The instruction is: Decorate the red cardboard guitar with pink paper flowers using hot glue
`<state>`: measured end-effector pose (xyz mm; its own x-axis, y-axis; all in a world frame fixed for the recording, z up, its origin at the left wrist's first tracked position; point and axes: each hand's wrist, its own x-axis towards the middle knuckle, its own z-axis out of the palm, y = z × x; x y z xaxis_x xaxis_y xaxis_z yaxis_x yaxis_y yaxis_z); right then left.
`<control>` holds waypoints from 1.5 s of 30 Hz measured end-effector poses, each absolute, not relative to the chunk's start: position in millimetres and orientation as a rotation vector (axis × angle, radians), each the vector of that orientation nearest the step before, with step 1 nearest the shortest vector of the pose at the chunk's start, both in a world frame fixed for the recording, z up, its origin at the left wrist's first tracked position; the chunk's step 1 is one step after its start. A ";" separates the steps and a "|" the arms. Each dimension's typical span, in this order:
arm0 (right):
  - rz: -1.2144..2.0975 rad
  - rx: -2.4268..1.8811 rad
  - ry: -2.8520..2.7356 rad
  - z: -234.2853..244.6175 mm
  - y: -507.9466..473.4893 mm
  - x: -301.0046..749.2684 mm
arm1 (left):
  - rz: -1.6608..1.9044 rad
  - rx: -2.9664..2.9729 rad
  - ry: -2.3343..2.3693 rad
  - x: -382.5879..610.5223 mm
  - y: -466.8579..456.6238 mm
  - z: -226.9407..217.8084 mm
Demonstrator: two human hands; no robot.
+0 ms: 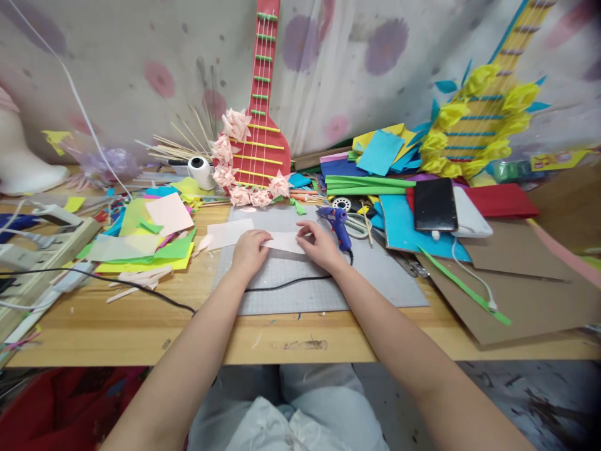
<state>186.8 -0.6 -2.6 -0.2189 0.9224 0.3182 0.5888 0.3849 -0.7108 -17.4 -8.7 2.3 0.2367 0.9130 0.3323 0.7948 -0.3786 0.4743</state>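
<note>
- A pale strip (285, 242) is stretched between the two hands, just above or on the grey mat (389, 285); which of these cannot be told.
- The strip's left end is held by the left hand (251, 252), with thumb and fingers brought together on it.
- The strip's right end is met by the right hand (321, 245), its fingers curled and a small gap seen by the thumb; whether the end is pinched cannot be told.
- A pale sheet (229, 233) is laid partly on the mat, beside the left hand.
- The blue glue gun (340, 227) is placed just beyond the right hand, and its black cord (291, 284) is run across the mat.
- Behind the mat, a red lute (263, 153) is stood upright, edged with pink flowers (236, 124).
- To the left, coloured paper (171, 257) is piled on the table (117, 329).
- To the right, a phone (436, 205) is rested above brown cardboard (530, 300).
</note>
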 end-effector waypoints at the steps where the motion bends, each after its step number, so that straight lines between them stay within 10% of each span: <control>1: 0.516 -1.267 -1.969 -0.8 -2.2 186.1 | 0.856 2.289 1.642 -17.7 -8.4 2.6; 45: 0.438 -1.739 -1.920 4.6 -10.5 177.5 | 0.807 1.915 1.948 -17.3 -12.9 6.2</control>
